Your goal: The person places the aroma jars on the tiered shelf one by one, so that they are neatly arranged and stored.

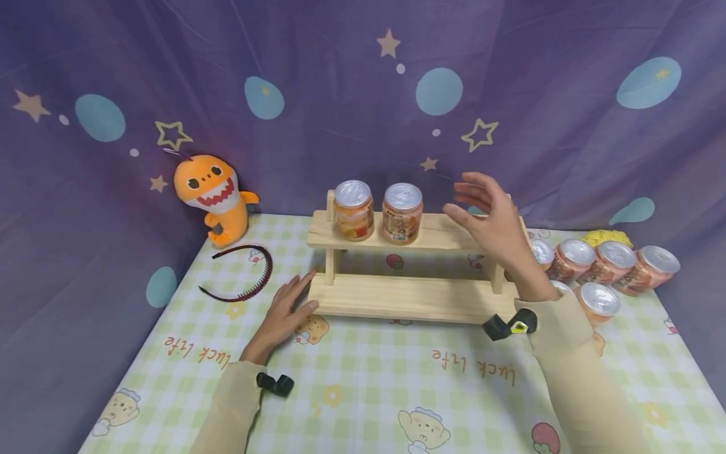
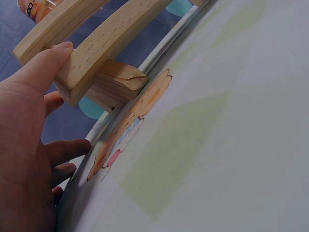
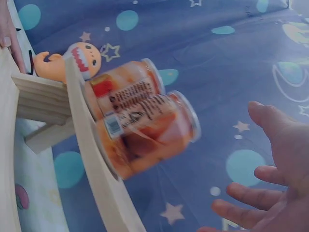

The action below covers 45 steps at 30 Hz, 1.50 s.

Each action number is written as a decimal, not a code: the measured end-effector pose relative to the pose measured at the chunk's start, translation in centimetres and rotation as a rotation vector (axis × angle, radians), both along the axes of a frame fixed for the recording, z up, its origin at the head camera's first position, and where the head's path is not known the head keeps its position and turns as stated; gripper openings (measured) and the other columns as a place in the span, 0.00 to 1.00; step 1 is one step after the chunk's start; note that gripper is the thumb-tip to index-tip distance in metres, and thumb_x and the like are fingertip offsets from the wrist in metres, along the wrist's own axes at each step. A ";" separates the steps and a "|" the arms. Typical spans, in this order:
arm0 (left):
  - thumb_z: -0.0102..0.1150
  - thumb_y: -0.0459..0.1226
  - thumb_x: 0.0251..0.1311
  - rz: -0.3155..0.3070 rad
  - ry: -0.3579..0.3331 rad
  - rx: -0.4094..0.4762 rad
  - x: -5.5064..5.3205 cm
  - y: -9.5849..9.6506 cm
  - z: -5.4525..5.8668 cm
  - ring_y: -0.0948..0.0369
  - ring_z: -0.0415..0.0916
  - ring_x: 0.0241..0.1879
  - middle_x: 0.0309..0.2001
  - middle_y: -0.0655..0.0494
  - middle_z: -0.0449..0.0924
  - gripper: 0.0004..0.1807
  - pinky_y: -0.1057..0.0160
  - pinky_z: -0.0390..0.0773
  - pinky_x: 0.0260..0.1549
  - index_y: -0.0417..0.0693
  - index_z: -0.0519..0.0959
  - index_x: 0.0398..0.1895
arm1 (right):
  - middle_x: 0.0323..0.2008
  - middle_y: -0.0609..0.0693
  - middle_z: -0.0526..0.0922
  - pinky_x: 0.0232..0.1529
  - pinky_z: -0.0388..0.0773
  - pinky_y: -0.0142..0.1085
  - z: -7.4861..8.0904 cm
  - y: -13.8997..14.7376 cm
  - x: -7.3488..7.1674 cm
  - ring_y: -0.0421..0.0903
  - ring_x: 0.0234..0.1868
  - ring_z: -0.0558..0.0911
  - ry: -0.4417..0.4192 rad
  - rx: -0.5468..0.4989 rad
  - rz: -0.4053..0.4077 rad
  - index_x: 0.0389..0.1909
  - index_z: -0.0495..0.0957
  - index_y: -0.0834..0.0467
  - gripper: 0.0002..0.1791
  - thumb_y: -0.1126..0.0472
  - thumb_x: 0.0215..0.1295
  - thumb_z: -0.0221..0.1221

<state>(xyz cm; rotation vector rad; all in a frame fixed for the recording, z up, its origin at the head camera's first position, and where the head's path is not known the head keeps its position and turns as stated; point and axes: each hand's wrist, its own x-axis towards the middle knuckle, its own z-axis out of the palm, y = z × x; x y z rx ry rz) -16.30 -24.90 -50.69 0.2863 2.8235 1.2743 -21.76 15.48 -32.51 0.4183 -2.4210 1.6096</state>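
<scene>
A two-tier wooden stand (image 1: 414, 296) stands on the table. Two clear jars with silver lids, a left one (image 1: 354, 211) and a right one (image 1: 403, 214), are upright on its upper tier. My left hand (image 1: 283, 312) touches the left end of the lower tier, fingers mostly straight. The left wrist view has its thumb (image 2: 53, 60) against the board's corner. Over the upper tier, right of both jars and apart from them, my right hand (image 1: 490, 221) is raised with nothing in it. Its fingers are spread and slightly bent in the right wrist view.
Several similar jars (image 1: 615, 261) stand right of the stand, some partly hidden by my right arm. Behind them lies something yellow (image 1: 607, 238). To the left are an orange shark plush (image 1: 218, 202) and a dark toothed headband (image 1: 266, 271). A purple curtain (image 1: 340, 151) hangs behind.
</scene>
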 end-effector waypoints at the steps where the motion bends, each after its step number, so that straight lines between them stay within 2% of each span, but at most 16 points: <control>1: 0.56 0.48 0.70 0.001 0.001 -0.001 0.0 0.0 0.0 0.40 0.45 0.80 0.79 0.48 0.56 0.36 0.36 0.37 0.78 0.61 0.57 0.79 | 0.66 0.61 0.76 0.66 0.76 0.35 0.0 0.5 0.3 0.55 0.66 0.78 0.015 0.004 -0.013 0.72 0.64 0.58 0.34 0.59 0.68 0.64; 5: 0.55 0.48 0.70 -0.001 -0.001 0.005 0.1 0.0 0.0 0.40 0.45 0.80 0.79 0.48 0.56 0.36 0.35 0.37 0.78 0.60 0.57 0.79 | 0.63 0.59 0.78 0.60 0.75 0.21 0.0 2.4 1.2 0.39 0.61 0.81 0.082 -0.021 -0.047 0.71 0.65 0.57 0.31 0.61 0.69 0.62; 9: 0.55 0.49 0.70 0.001 -0.010 0.012 0.1 0.0 0.1 0.40 0.44 0.80 0.79 0.49 0.56 0.36 0.35 0.37 0.78 0.62 0.57 0.79 | 0.57 0.45 0.81 0.57 0.75 0.17 -0.2 4.2 2.0 0.28 0.56 0.80 0.121 -0.054 -0.085 0.69 0.67 0.57 0.29 0.65 0.68 0.62; 12: 0.55 0.49 0.70 -0.001 -0.010 0.015 0.1 0.0 0.1 0.41 0.44 0.80 0.79 0.50 0.56 0.36 0.35 0.37 0.78 0.63 0.57 0.79 | 0.54 0.35 0.81 0.54 0.76 0.16 -0.4 5.6 2.5 0.27 0.55 0.80 0.125 -0.061 -0.127 0.68 0.69 0.55 0.28 0.65 0.68 0.62; 17: 0.55 0.49 0.70 -0.005 -0.009 0.013 0.0 0.0 0.1 0.41 0.44 0.80 0.79 0.50 0.56 0.36 0.34 0.37 0.77 0.62 0.57 0.79 | 0.54 0.30 0.80 0.51 0.76 0.14 -1.1 7.9 3.3 0.24 0.54 0.79 0.104 -0.029 -0.198 0.69 0.68 0.53 0.29 0.64 0.69 0.62; 22: 0.55 0.49 0.70 0.002 -0.013 0.011 0.0 0.0 0.0 0.41 0.43 0.80 0.80 0.50 0.56 0.36 0.33 0.37 0.77 0.62 0.57 0.79 | 0.53 0.27 0.79 0.49 0.74 0.12 -2.2 10.2 4.1 0.22 0.53 0.78 0.087 -0.011 -0.248 0.70 0.66 0.53 0.30 0.66 0.69 0.61; 25: 0.55 0.49 0.70 0.003 -0.011 0.009 0.0 0.0 -0.1 0.41 0.43 0.80 0.80 0.50 0.56 0.36 0.34 0.37 0.77 0.62 0.57 0.79 | 0.52 0.26 0.79 0.49 0.74 0.11 -2.8 11.5 4.7 0.22 0.53 0.79 0.089 -0.038 -0.267 0.70 0.67 0.53 0.29 0.68 0.68 0.60; 29: 0.55 0.49 0.70 0.001 -0.007 0.009 0.0 0.0 -0.1 0.41 0.44 0.80 0.80 0.50 0.56 0.36 0.34 0.37 0.77 0.61 0.57 0.79 | 0.51 0.29 0.82 0.47 0.76 0.12 -3.7 13.3 5.6 0.25 0.51 0.81 0.078 -0.160 -0.261 0.67 0.70 0.54 0.28 0.72 0.67 0.60; 32: 0.55 0.49 0.70 -0.001 -0.002 0.013 0.0 0.0 -0.1 0.41 0.44 0.80 0.79 0.50 0.56 0.36 0.35 0.37 0.77 0.61 0.57 0.79 | 0.50 0.28 0.81 0.46 0.75 0.11 -4.5 14.7 6.1 0.24 0.50 0.80 0.044 -0.153 -0.307 0.68 0.69 0.53 0.29 0.70 0.68 0.59; 36: 0.55 0.48 0.70 -0.002 0.005 0.024 0.1 0.0 -0.1 0.40 0.45 0.80 0.79 0.50 0.57 0.36 0.36 0.37 0.78 0.61 0.58 0.79 | 0.49 0.24 0.78 0.45 0.73 0.09 -5.7 16.3 6.7 0.20 0.48 0.77 -0.005 -0.053 -0.424 0.70 0.67 0.51 0.30 0.67 0.69 0.60; 41: 0.56 0.48 0.70 -0.002 0.011 0.030 0.1 0.0 -0.1 0.40 0.45 0.80 0.79 0.49 0.57 0.36 0.35 0.37 0.78 0.60 0.58 0.79 | 0.46 0.21 0.76 0.42 0.72 0.08 -7.1 18.1 7.4 0.16 0.44 0.76 -0.058 -0.041 -0.524 0.70 0.67 0.51 0.30 0.65 0.69 0.60; 45: 0.56 0.48 0.70 -0.001 0.017 0.024 0.1 0.0 -0.1 0.40 0.45 0.80 0.79 0.49 0.57 0.36 0.34 0.37 0.77 0.61 0.58 0.79 | 0.42 0.19 0.77 0.42 0.72 0.07 -8.2 19.3 7.7 0.15 0.41 0.76 -0.085 -0.074 -0.541 0.68 0.69 0.51 0.28 0.66 0.69 0.60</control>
